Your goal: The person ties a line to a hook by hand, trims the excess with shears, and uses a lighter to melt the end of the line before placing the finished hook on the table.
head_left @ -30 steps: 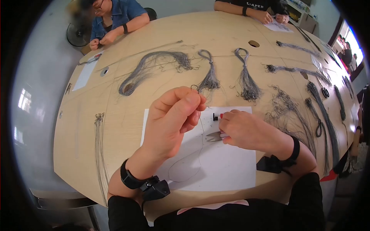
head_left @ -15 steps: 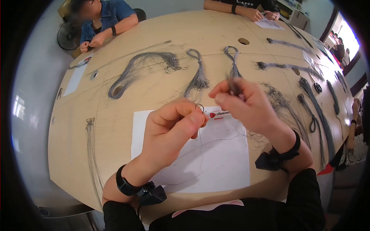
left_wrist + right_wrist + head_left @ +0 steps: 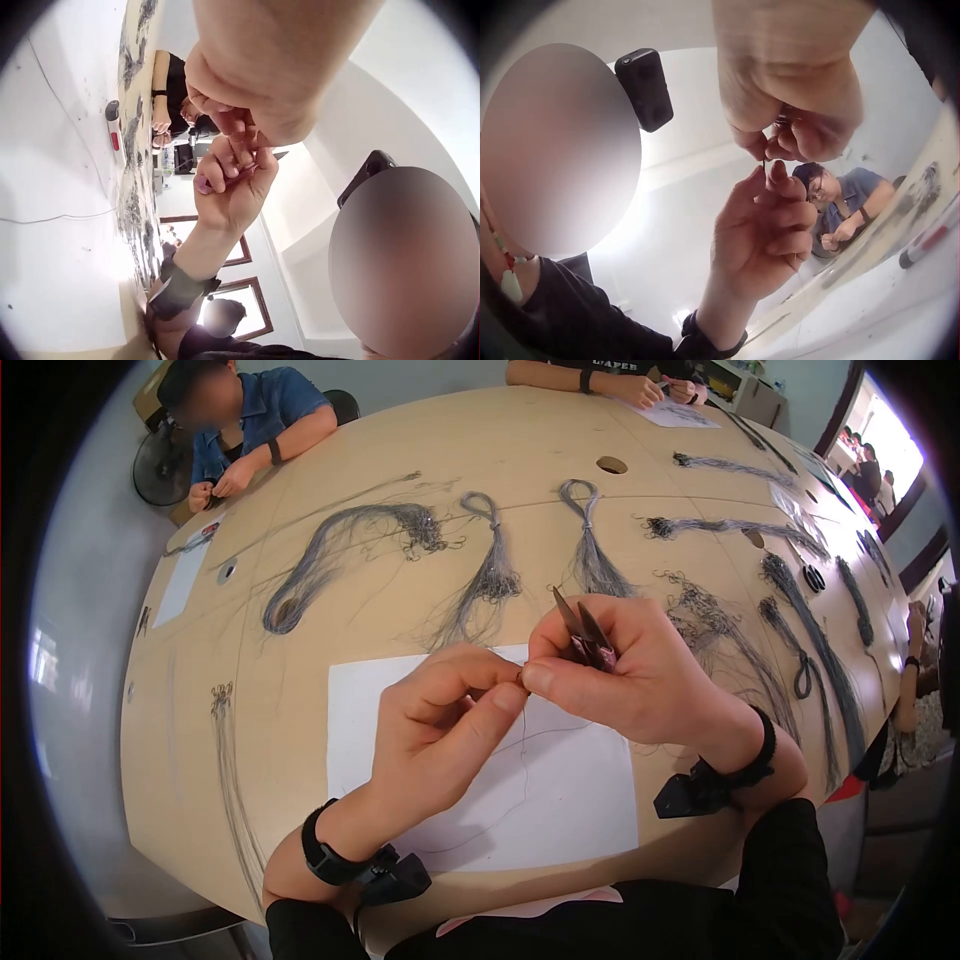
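Over the white paper [image 3: 590, 810], my left hand [image 3: 440, 720] pinches a small dark fish hook [image 3: 764, 166] between thumb and forefinger; most of it is hidden by fingertips. A thin line [image 3: 526, 760] hangs from there and curves across the paper. My right hand [image 3: 630, 680] meets the left at the fingertips, its thumb and forefinger also at the hook. Tucked in the right hand's curled fingers are small scissors [image 3: 588, 635], blades pointing up and slightly parted. On the paper in the left wrist view lies a white pen-like tube [image 3: 113, 127] with a red band.
Looped bundles of hooked line [image 3: 495, 575] lie beyond the paper, beside a long loose bundle [image 3: 300, 585]. More bundles [image 3: 830, 650] and black-handled scissors [image 3: 813, 578] are at the right. Several lines with hooks [image 3: 222, 705] lie left. Two people sit across the table.
My right hand has lifted the scissors from the paper and come left to the left hand's fingertips. The left hand keeps its pinch on the hook; the head view has shifted slightly.
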{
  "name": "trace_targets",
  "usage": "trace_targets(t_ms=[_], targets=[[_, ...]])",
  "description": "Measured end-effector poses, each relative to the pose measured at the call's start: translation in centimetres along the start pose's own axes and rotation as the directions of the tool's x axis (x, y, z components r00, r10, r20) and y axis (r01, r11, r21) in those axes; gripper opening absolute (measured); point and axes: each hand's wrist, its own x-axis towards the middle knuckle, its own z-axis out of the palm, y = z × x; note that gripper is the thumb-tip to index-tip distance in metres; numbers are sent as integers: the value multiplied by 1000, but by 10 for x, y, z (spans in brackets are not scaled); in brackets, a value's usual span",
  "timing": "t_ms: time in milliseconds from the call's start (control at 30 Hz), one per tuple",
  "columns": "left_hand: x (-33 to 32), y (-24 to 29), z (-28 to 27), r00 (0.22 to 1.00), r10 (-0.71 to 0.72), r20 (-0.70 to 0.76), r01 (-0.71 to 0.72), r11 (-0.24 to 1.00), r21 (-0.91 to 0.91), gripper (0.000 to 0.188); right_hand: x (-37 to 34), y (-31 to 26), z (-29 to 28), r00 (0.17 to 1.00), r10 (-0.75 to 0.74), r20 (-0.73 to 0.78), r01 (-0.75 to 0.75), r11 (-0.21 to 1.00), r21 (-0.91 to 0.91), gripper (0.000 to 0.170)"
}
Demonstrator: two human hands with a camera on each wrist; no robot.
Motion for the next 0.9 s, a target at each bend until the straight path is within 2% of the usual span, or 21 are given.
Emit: trace_targets(t_ms=[67,200,267,367,500,567,600,700,800,867,900], targets=[[0,-1,0,997,44,-61,-44,999,-2,5,0,0,1,1000,-13,-12,13,1000,9,16],[-1,0,1,998,-4,-58,1,999,-49,5,2,4,1,998,-42,-37,41,999,-18,16],[-1,-2,2,998,11,-59,-14,999,-48,3,5,12,1,990,-129,-53,130,992,1,11],[0,-5,-2,999,-15,-47,16,1000,22,3,5,10,3,999,-50,-17,51,999,10,12],[0,-7,-1,998,3,-56,-2,1000,21,3,5,9,2,999,-9,33,10,999,-31,11],[-1,-5,0,993,-66,-96,51,988,-149,3,6,14,5,995,-28,-91,35,997,73,14],[-2,-4,1,993,-62,-99,47,988,-146,3,6,12,6,996,-33,-89,39,997,71,14],[-2,-3,1,993,-37,-113,23,992,-124,3,1,8,5,990,-89,-108,91,996,15,13],[-6,-1,2,994,-30,-102,19,994,-108,3,-3,7,7,996,-78,-43,75,995,-68,11],[-6,-3,4,990,-43,-132,30,995,-96,3,-2,10,7,978,-207,-35,193,953,-233,14],[-7,-4,5,990,-41,-138,28,995,-94,3,-1,14,8,977,-209,-29,197,952,-233,14]])
